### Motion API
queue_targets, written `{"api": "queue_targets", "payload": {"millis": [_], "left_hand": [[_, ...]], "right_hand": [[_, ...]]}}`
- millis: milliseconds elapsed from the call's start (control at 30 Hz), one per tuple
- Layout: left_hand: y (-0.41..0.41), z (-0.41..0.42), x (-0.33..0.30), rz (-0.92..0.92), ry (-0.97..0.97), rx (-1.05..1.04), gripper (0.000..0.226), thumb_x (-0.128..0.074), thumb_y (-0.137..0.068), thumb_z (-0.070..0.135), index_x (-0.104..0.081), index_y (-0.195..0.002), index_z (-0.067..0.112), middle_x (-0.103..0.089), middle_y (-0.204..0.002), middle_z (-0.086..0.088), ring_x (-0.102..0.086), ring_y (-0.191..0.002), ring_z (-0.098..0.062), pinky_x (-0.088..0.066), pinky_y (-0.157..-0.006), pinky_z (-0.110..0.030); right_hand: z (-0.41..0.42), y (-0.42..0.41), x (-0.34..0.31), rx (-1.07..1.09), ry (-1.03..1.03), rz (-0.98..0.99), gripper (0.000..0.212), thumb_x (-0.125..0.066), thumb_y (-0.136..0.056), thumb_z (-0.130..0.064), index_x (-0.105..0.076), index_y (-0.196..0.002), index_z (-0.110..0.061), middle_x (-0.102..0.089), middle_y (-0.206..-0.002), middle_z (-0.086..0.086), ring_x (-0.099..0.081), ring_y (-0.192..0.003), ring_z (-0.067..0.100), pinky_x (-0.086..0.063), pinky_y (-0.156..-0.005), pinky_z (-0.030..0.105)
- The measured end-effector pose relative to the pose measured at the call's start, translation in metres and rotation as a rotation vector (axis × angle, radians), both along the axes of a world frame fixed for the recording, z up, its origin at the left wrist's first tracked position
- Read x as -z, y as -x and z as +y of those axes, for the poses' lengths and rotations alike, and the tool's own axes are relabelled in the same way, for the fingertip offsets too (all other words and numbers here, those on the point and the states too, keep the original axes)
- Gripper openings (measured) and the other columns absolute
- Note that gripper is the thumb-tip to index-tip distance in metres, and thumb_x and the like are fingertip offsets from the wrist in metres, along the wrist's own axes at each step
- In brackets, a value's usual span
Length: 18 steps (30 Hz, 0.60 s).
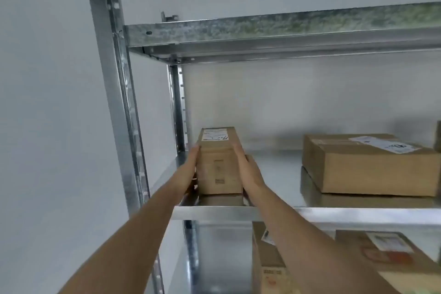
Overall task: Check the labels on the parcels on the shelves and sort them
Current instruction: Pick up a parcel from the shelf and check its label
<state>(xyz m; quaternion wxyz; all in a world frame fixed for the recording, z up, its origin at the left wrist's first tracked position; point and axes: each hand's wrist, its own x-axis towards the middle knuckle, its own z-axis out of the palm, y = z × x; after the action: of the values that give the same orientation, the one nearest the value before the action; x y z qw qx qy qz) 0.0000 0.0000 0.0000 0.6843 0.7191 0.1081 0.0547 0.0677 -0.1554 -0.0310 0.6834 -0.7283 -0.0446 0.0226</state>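
While both hands press its long sides, the narrow box (219,162) sits at the left end of the middle shelf (214,213), resting on a flatter box (220,199) whose front edge alone shows beneath it. Left hand (191,169): fingers extended along the left face, thumb side hidden below, so whether it curls under the box cannot be told. Right hand (248,169): fingers straight and flat against the right face. The box is thus clamped between the palms, not gripped.

Risk, as a judgement: a hold by side pressure alone may slip if the box is lifted or drawn forward, and the box could drop past the shelf lip onto the boxes on the lower shelf; dragging it may also shift the flat box underneath. The upright post (177,107) just to the left leaves little room for the left hand.

Appearance: plain brown cardboard, long and slim, end-on to the viewer, with a white label (214,135) on the far part of its top face and dark printed marks on the near end; the text is too blurred to read. Well to the right stands a second stack (367,164) of two boxes, the upper one labelled.
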Motion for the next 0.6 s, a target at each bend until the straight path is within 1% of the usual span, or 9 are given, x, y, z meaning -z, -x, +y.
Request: {"api": "queue_targets", "payload": {"millis": [67, 100, 200, 267, 300, 367, 467, 533, 600], "left_hand": [[-0.008, 0.011, 0.010, -0.001, 0.188, 0.068, 0.076, -0.055, -0.078, 0.084, -0.072, -0.119, 0.023, -0.076, -0.112, -0.009, -0.070, -0.109, -0.028, -0.054, -0.099, -0.043], [-0.013, 0.016, 0.016, -0.014, 0.229, 0.108, 0.075, -0.061, -0.075, 0.083, -0.074, -0.118, 0.023, -0.077, -0.112, -0.009, -0.070, -0.110, -0.029, -0.054, -0.101, -0.045], [-0.019, 0.022, 0.032, -0.100, 0.288, 0.211, 0.068, -0.063, -0.074, 0.072, -0.073, -0.118, 0.022, -0.077, -0.105, 0.000, -0.071, -0.099, -0.017, -0.050, -0.102, -0.038], [-0.019, 0.025, 0.037, -0.169, 0.318, 0.261, 0.067, -0.065, -0.065, 0.061, -0.069, -0.120, 0.024, -0.072, -0.089, 0.010, -0.062, -0.088, -0.008, -0.035, -0.115, -0.038], [-0.020, 0.029, 0.038, -0.199, 0.321, 0.295, 0.070, -0.067, -0.060, 0.057, -0.066, -0.122, 0.027, -0.072, -0.089, 0.012, -0.060, -0.093, -0.010, -0.031, -0.117, -0.038], [-0.020, 0.035, 0.041, -0.237, 0.323, 0.345, 0.077, -0.071, -0.056, 0.050, -0.062, -0.130, 0.034, -0.073, -0.113, 0.008, -0.059, -0.114, -0.017, -0.039, -0.107, -0.037], [-0.018, 0.040, 0.042, -0.248, 0.344, 0.395, 0.077, -0.067, -0.065, 0.034, -0.052, -0.141, 0.039, -0.065, -0.137, -0.002, -0.058, -0.124, -0.024, -0.047, -0.094, -0.035], [-0.017, 0.042, 0.042, -0.249, 0.337, 0.398, 0.074, -0.059, -0.070, 0.025, -0.049, -0.143, 0.038, -0.064, -0.139, -0.004, -0.057, -0.124, -0.026, -0.045, -0.098, -0.038], [-0.016, 0.044, 0.042, -0.238, 0.316, 0.402, 0.076, -0.063, -0.069, 0.028, -0.049, -0.143, 0.038, -0.064, -0.138, -0.002, -0.055, -0.129, -0.030, -0.040, -0.112, -0.047]], "right_hand": [[0.006, -0.005, 0.003, 0.010, -0.108, -0.034, 0.092, -0.054, -0.054, -0.101, -0.066, -0.119, -0.037, -0.072, -0.118, -0.007, -0.067, -0.112, 0.021, -0.051, -0.104, 0.048], [0.006, 0.005, 0.001, -0.005, -0.121, -0.055, 0.078, -0.058, -0.065, -0.093, -0.066, -0.119, -0.037, -0.073, -0.117, -0.007, -0.068, -0.111, 0.019, -0.051, -0.104, 0.047], [0.001, 0.024, 0.002, -0.090, -0.215, -0.115, 0.038, -0.056, -0.096, -0.057, -0.062, -0.129, -0.037, -0.072, -0.122, -0.011, -0.070, -0.106, 0.006, -0.055, -0.094, 0.030], [-0.002, 0.029, 0.004, -0.141, -0.254, -0.147, 0.039, -0.053, -0.101, -0.046, -0.055, -0.138, -0.033, -0.069, -0.129, -0.006, -0.069, -0.110, 0.008, -0.056, -0.086, 0.023], [-0.003, 0.027, 0.005, -0.154, -0.277, -0.147, 0.043, -0.052, -0.101, -0.044, -0.052, -0.142, -0.031, -0.068, -0.132, -0.003, -0.068, -0.114, 0.012, -0.057, -0.086, 0.024], [0.000, 0.029, 0.004, -0.137, -0.293, -0.111, 0.054, -0.052, -0.097, -0.054, -0.047, -0.145, -0.029, -0.065, -0.134, 0.002, -0.065, -0.119, 0.018, -0.058, -0.082, 0.023], [0.000, 0.026, 0.006, -0.124, -0.305, -0.078, 0.063, -0.056, -0.084, -0.062, -0.044, -0.138, -0.033, -0.062, -0.132, 0.006, -0.061, -0.121, 0.023, -0.056, -0.085, 0.028], [0.000, 0.027, 0.005, -0.128, -0.330, -0.091, 0.050, -0.056, -0.091, -0.052, -0.042, -0.135, -0.032, -0.061, -0.129, 0.009, -0.060, -0.119, 0.027, -0.053, -0.087, 0.032], [-0.002, 0.026, 0.006, -0.143, -0.351, -0.076, 0.047, -0.056, -0.096, -0.043, -0.040, -0.138, -0.027, -0.060, -0.130, 0.012, -0.059, -0.119, 0.028, -0.051, -0.084, 0.033]]}}
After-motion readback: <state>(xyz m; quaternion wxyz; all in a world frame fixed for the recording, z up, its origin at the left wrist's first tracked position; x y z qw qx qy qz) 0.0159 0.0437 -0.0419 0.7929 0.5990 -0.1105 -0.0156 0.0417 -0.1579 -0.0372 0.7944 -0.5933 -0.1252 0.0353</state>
